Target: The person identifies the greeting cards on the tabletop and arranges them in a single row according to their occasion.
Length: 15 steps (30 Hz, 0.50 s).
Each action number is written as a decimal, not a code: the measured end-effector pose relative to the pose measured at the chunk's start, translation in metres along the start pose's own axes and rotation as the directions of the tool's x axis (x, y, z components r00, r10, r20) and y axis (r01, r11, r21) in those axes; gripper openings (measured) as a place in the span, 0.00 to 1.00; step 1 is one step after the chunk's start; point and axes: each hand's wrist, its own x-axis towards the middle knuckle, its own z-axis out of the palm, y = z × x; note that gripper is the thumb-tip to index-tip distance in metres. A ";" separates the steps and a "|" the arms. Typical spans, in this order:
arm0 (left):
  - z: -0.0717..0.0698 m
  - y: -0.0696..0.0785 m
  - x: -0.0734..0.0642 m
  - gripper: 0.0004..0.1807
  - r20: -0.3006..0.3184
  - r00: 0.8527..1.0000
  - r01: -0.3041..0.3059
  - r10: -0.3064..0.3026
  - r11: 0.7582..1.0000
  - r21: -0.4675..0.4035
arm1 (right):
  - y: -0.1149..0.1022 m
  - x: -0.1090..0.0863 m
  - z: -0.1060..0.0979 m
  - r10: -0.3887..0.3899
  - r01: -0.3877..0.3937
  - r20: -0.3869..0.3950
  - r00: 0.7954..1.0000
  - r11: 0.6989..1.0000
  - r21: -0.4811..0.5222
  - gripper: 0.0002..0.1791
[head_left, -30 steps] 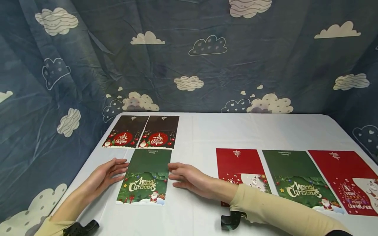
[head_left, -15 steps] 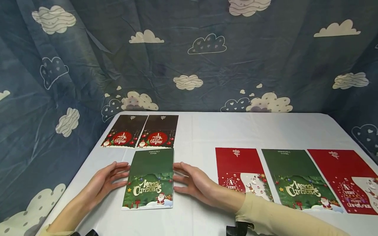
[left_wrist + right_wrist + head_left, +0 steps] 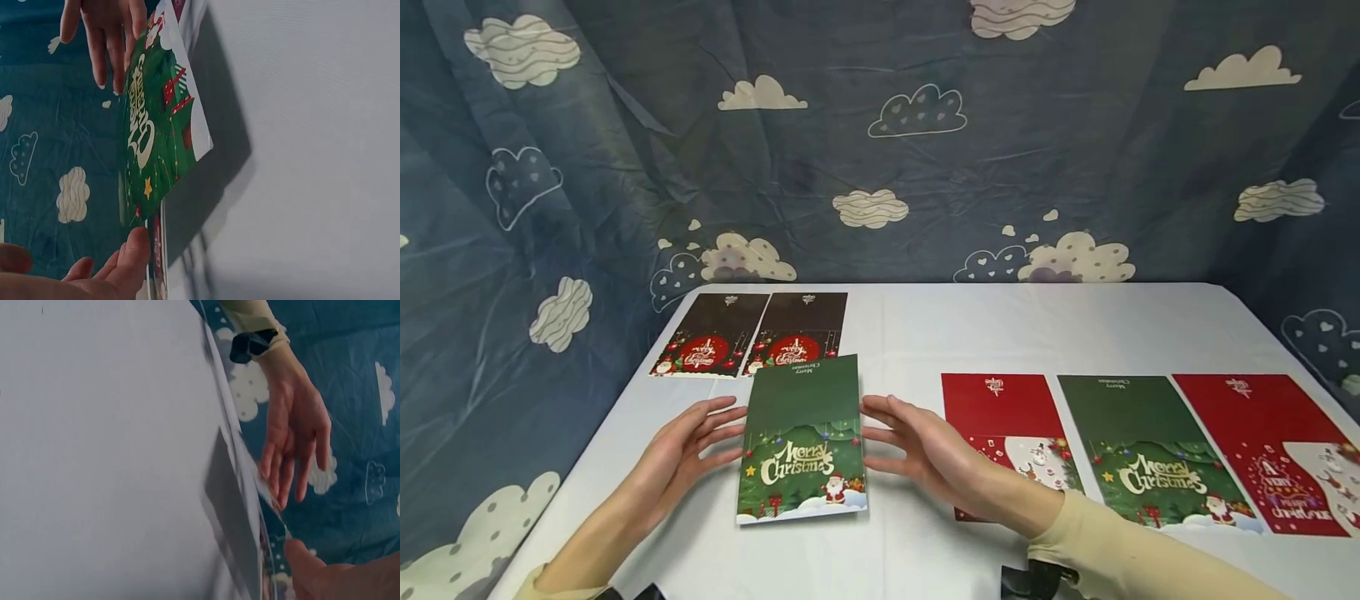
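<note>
A green Merry Christmas card (image 3: 805, 433) is raised off the white table between my two hands, its shadow falling below it in both wrist views. My left hand (image 3: 681, 450) touches its left edge with extended fingertips. Against the right edge lie the straight fingertips of my right hand (image 3: 936, 454). In the left wrist view the card (image 3: 153, 125) is seen at a slant, with the left hand (image 3: 119, 272) at its lower end. The right wrist view shows it nearly edge-on, beside the right hand (image 3: 331, 575).
Two dark Christmas cards (image 3: 715, 329) lie side by side at the far left; the raised card covers part of the right one. On the right lie a red card (image 3: 1000, 404), another green card (image 3: 1120, 417) and a second red card (image 3: 1262, 417). A cloud-patterned curtain (image 3: 820, 183) hangs behind the table.
The green card lay flat one second ago; it has been lifted between both hands and moved to the right. Both hands have shifted right with it.
</note>
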 end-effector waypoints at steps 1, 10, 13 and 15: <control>0.002 0.001 0.002 0.36 -0.006 1.000 0.002 -0.002 1.000 -0.001 | -0.001 0.000 -0.003 0.002 -0.002 0.001 1.000 1.000 0.000 0.31; 0.022 0.010 0.027 0.33 -0.001 1.000 -0.013 0.013 1.000 -0.025 | -0.016 0.003 -0.034 -0.007 0.008 0.004 1.000 1.000 -0.019 0.30; 0.029 0.011 0.039 0.32 -0.004 1.000 -0.023 0.023 0.999 -0.032 | -0.020 0.005 -0.043 -0.012 0.012 0.003 1.000 1.000 -0.019 0.31; 0.033 0.012 0.049 0.31 -0.007 0.999 -0.032 0.031 0.999 -0.030 | -0.023 0.007 -0.048 -0.015 0.015 -0.002 1.000 1.000 -0.025 0.31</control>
